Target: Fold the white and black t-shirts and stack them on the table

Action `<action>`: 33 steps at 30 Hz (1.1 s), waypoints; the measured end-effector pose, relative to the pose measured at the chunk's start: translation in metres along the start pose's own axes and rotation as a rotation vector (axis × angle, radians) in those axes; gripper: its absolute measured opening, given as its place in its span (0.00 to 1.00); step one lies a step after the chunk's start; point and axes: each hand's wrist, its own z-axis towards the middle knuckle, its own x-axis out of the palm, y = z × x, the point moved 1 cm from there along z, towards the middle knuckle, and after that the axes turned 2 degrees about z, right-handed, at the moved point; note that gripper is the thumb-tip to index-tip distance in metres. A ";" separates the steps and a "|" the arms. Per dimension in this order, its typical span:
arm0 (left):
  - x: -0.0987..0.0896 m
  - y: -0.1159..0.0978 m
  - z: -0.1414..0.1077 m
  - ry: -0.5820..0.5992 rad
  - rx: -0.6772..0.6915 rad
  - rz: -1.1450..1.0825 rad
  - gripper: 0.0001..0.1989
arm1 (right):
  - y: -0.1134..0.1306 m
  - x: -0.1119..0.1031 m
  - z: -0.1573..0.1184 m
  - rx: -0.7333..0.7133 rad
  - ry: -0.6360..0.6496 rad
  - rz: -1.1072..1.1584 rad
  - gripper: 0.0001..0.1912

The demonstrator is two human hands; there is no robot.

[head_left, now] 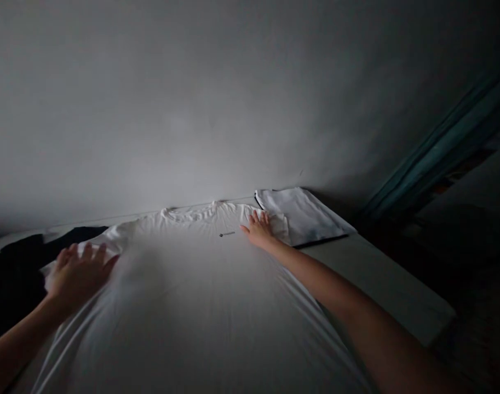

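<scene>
A white T-shirt (pixel 192 295) lies spread out with its collar toward the wall and a small dark logo on the chest. My left hand (pixel 79 271) rests on the sleeve at the left, fingers spread. Over by the other shoulder, my right hand (pixel 258 229) lies flat on the cloth, its fingers apart. Neither hand grips anything. The shirt's lower part runs out of the bottom of the view.
Folded white cloth with a dark edge (pixel 305 216) lies at the table's back right. Dark cloth (pixel 15 273) is on the left. The pale table (pixel 381 284) meets a grey wall (pixel 192 109). A teal curtain-like cloth (pixel 434 148) hangs at the right.
</scene>
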 end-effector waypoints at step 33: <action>-0.109 -0.055 -0.061 0.411 -0.625 0.176 0.17 | 0.303 -0.027 0.050 -0.735 0.155 0.111 0.17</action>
